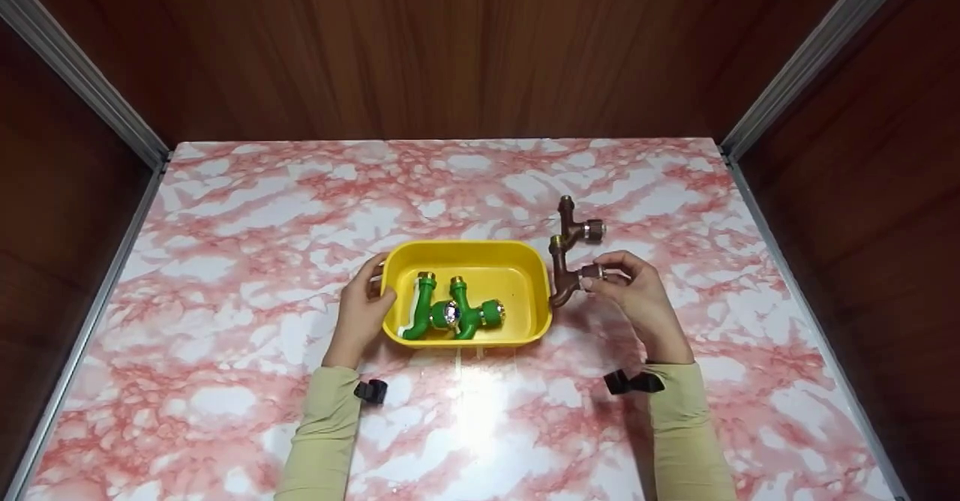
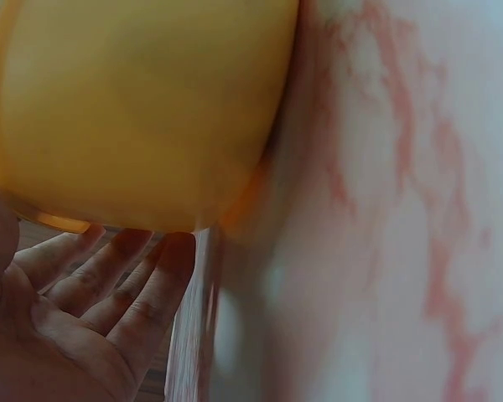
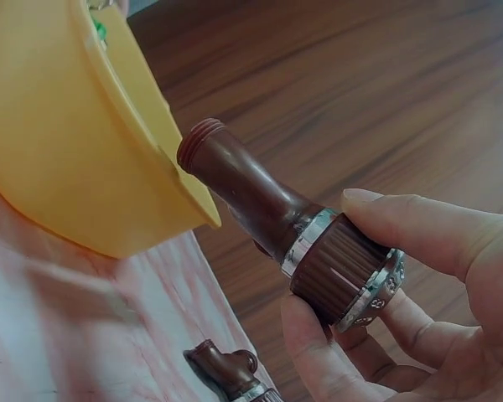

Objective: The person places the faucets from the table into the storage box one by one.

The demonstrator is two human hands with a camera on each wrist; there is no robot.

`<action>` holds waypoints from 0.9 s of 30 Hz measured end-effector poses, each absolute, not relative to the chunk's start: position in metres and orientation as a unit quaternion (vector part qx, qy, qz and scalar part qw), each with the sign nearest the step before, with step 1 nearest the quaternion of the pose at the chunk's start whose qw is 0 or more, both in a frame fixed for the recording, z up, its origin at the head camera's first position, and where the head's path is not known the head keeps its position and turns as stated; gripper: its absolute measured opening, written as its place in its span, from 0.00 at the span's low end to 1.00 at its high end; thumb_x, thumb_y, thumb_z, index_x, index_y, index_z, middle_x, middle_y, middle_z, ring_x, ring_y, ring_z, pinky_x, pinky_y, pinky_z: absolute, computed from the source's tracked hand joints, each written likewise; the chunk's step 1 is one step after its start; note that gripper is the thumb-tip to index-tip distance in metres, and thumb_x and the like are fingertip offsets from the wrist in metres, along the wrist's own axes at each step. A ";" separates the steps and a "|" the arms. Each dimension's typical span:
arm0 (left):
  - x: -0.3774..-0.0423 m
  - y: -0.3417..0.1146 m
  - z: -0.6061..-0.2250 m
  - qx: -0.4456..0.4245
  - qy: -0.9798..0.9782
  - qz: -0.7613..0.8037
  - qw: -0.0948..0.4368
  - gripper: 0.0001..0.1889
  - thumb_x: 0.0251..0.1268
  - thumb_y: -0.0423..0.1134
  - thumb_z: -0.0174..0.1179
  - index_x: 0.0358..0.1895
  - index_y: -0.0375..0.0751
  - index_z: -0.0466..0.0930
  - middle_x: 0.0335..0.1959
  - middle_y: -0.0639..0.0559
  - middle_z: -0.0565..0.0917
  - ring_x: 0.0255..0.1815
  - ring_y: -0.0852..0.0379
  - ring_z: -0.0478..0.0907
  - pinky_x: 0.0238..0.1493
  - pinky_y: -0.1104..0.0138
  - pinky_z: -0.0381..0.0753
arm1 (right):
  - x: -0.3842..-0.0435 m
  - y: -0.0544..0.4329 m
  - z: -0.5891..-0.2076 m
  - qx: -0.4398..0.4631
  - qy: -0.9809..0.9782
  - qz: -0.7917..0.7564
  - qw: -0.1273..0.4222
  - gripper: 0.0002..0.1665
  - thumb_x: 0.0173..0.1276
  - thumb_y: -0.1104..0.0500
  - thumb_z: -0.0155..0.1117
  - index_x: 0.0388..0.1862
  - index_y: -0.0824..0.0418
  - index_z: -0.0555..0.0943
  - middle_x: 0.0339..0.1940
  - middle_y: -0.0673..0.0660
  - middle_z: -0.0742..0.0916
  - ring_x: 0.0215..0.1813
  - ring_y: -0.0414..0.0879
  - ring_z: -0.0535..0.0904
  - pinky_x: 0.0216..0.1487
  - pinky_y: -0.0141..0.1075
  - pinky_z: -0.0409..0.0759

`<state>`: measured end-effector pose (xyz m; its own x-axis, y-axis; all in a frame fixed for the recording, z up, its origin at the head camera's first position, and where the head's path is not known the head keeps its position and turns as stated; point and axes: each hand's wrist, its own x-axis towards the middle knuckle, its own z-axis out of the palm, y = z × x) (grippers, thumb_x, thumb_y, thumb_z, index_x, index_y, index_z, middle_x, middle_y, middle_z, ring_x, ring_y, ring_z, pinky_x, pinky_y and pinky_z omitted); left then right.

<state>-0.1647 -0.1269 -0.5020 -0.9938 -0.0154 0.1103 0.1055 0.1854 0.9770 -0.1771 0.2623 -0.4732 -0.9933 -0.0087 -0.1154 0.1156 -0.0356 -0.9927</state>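
Tub (image 1: 516, 282), central in the head view, holds green taps (image 1: 424, 310), a brown tap (image 1: 562, 279) just right; left wrist, your left hand (image 2: 77, 322) grips the tub, fingers slightly spread; right wrist, your right hand (image 3: 490, 289) pinches that tap's knob (image 3: 339, 270). Loading, likely; next, clear the rim.

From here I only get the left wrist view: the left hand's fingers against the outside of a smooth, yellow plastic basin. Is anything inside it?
Observer: Yes, the head view shows two glossy green taps lying in the yellow plastic basin.
Operator: And what is the right hand doing?
Observer: The right hand pinches a dark brown tap with silver-coloured rings by its ribbed knob.
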 end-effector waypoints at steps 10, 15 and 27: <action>-0.165 -0.127 -0.504 -0.032 -0.762 -0.645 0.048 0.29 0.58 0.18 0.52 0.66 0.29 0.67 0.52 0.26 0.76 0.49 0.32 0.77 0.41 0.69 0.79 | -0.176 0.254 -0.470 0.028 0.701 -0.711 0.049 0.28 0.53 0.70 0.73 0.50 0.77 0.72 0.39 0.61 0.85 0.41 0.49 0.84 0.40 0.39 0.82; -0.165 -0.127 -0.503 -0.030 -0.763 -0.644 0.047 0.29 0.58 0.18 0.52 0.66 0.29 0.67 0.52 0.27 0.76 0.49 0.32 0.77 0.41 0.69 0.79 | -0.177 0.249 -0.471 0.017 0.695 -0.717 0.052 0.29 0.53 0.72 0.72 0.51 0.81 0.69 0.39 0.61 0.84 0.39 0.49 0.83 0.39 0.37 0.82; -0.164 -0.126 -0.500 -0.027 -0.765 -0.641 0.047 0.29 0.57 0.18 0.52 0.66 0.29 0.67 0.52 0.27 0.76 0.47 0.32 0.78 0.41 0.70 0.79 | -0.177 0.239 -0.469 0.007 0.693 -0.719 0.060 0.25 0.53 0.72 0.72 0.48 0.76 0.73 0.40 0.63 0.84 0.41 0.49 0.83 0.45 0.43 0.82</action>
<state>-0.1640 -0.1259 -0.4998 -0.9941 -0.0202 0.1066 0.1015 0.1759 0.9792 -0.1770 0.2393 -0.4692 -0.9928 -0.0767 -0.0924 0.0952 -0.0337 -0.9949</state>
